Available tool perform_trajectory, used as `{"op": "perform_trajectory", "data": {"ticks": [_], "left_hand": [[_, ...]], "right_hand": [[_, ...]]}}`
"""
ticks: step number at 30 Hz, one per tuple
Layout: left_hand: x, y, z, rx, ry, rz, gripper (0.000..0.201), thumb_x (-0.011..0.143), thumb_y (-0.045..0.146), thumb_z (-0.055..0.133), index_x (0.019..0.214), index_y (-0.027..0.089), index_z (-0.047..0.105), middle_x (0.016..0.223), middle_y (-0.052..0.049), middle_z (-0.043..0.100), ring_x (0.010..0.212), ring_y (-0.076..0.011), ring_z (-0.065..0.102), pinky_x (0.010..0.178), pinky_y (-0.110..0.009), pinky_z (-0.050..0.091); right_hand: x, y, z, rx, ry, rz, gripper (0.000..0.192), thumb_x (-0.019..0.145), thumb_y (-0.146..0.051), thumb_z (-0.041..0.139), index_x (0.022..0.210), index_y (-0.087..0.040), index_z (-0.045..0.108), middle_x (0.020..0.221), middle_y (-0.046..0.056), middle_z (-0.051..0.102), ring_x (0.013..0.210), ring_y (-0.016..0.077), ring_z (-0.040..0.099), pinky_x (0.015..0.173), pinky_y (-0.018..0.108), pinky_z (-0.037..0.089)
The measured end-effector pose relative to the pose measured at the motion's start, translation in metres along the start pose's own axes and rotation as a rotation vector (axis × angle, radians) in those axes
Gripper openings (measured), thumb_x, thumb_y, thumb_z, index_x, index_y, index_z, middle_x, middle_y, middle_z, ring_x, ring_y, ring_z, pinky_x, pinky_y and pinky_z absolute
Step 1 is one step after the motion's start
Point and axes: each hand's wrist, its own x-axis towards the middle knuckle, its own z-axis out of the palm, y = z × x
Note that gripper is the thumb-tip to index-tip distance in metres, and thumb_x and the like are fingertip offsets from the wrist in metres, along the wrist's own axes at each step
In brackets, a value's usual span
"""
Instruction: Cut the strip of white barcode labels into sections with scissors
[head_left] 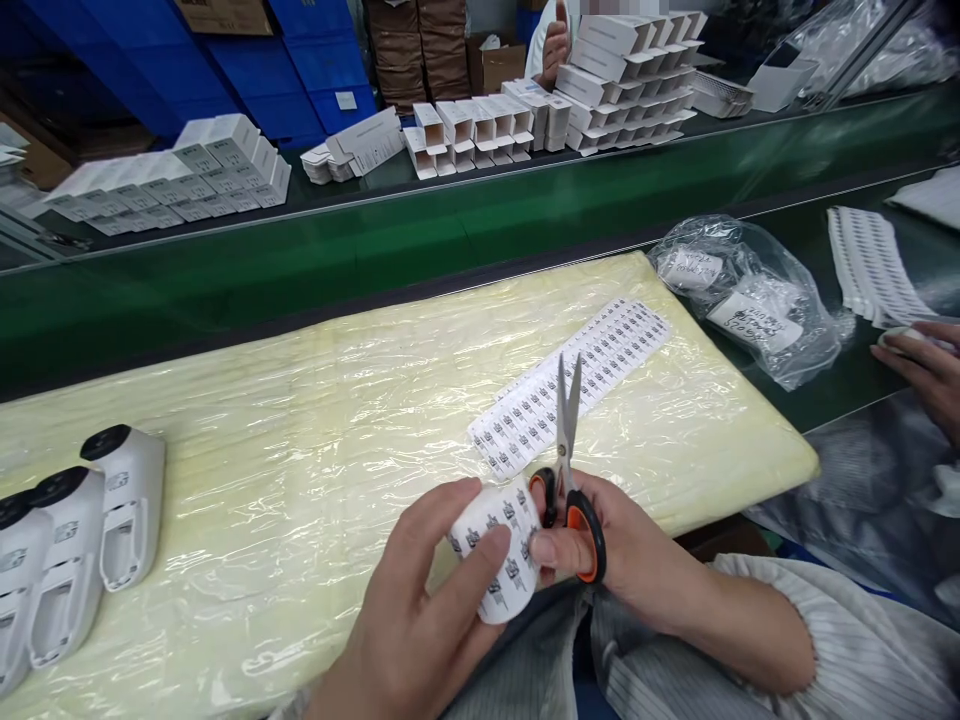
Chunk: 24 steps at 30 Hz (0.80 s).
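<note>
Scissors (568, 450) gripped in right hand (637, 545), blades apart, pointing up; left hand (420, 610) clamps curled label strip (499, 545) (uncut, I judge); label sheet (570, 385) lies on padded bench (300, 420).

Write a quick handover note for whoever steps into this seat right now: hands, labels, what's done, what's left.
Left hand holds a curled strip of labels. Right hand holds orange-handled scissors, blades nearly closed, pointing up. A flat label sheet lies on the plastic-wrapped foam pad. Three white devices stand at the pad's left end. Whether any are labelled cannot be told. The flat sheet looks uncut.
</note>
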Motion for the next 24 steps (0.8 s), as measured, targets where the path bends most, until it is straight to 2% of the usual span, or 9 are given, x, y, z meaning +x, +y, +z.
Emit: {"op": "perform_trajectory", "data": {"ticks": [4,7,11,13,16,19,24], "left_hand": [[0.000,-0.007,0.004,0.043,-0.018,-0.023,0.043,0.089,0.003,0.061,0.129,0.017,0.052,0.138,-0.017,0.050,0.128,-0.0274,0.049,0.104,-0.044,0.048],[-0.004,-0.021,0.000,0.054,0.012,-0.065,0.043,0.090,0.008,0.062,0.129,0.019,0.049,0.135,-0.016,0.056,0.125,-0.0264,0.053,0.101,-0.044,0.052],[-0.013,-0.036,-0.007,0.019,0.024,-0.227,0.039,0.093,0.021,0.062,0.130,0.022,0.050,0.136,-0.013,0.058,0.127,-0.0229,0.056,0.071,-0.023,0.061],[-0.017,-0.042,-0.007,0.028,0.018,-0.277,0.037,0.094,0.029,0.062,0.129,0.024,0.052,0.137,-0.012,0.058,0.124,-0.0221,0.059,0.062,-0.019,0.061],[-0.019,-0.048,-0.001,0.100,-0.017,-0.235,0.034,0.095,0.037,0.060,0.128,0.028,0.057,0.135,-0.009,0.060,0.114,-0.0229,0.065,0.062,-0.022,0.063],[-0.016,-0.051,0.006,0.140,-0.078,-0.201,0.035,0.096,0.038,0.057,0.130,0.031,0.058,0.137,-0.008,0.058,0.112,-0.0242,0.067,0.062,-0.024,0.063],[-0.012,-0.052,0.012,0.154,-0.103,-0.192,0.039,0.095,0.039,0.058,0.133,0.030,0.057,0.136,-0.010,0.056,0.116,-0.0265,0.064,0.083,-0.033,0.063]], "right_hand": [[-0.001,-0.011,-0.012,-0.066,0.143,-0.104,0.048,0.061,-0.038,0.094,0.079,-0.018,0.055,0.062,-0.006,0.052,0.054,0.0062,0.044,0.051,0.018,0.037],[0.001,-0.041,-0.040,-0.185,0.305,-0.220,0.047,0.059,-0.034,0.094,0.081,-0.019,0.055,0.058,-0.008,0.048,0.051,0.0060,0.041,0.049,0.019,0.035],[0.008,-0.093,-0.093,-0.292,0.612,-0.407,0.052,0.050,-0.037,0.094,0.078,-0.020,0.054,0.058,-0.007,0.047,0.050,0.0070,0.041,0.045,0.019,0.031],[0.013,-0.113,-0.115,-0.355,0.717,-0.442,0.054,0.047,-0.042,0.093,0.075,-0.021,0.052,0.059,-0.006,0.047,0.051,0.0078,0.041,0.044,0.020,0.029],[0.025,-0.130,-0.138,-0.447,0.835,-0.458,0.052,0.047,-0.043,0.092,0.073,-0.021,0.052,0.058,-0.005,0.047,0.050,0.0087,0.041,0.043,0.022,0.027],[0.039,-0.134,-0.151,-0.532,0.921,-0.460,0.049,0.048,-0.041,0.092,0.074,-0.019,0.056,0.060,-0.003,0.054,0.053,0.0113,0.045,0.046,0.024,0.030],[0.056,-0.133,-0.164,-0.695,0.984,-0.449,0.041,0.054,-0.042,0.088,0.071,-0.019,0.059,0.067,0.002,0.064,0.061,0.0165,0.054,0.054,0.027,0.037]]}}
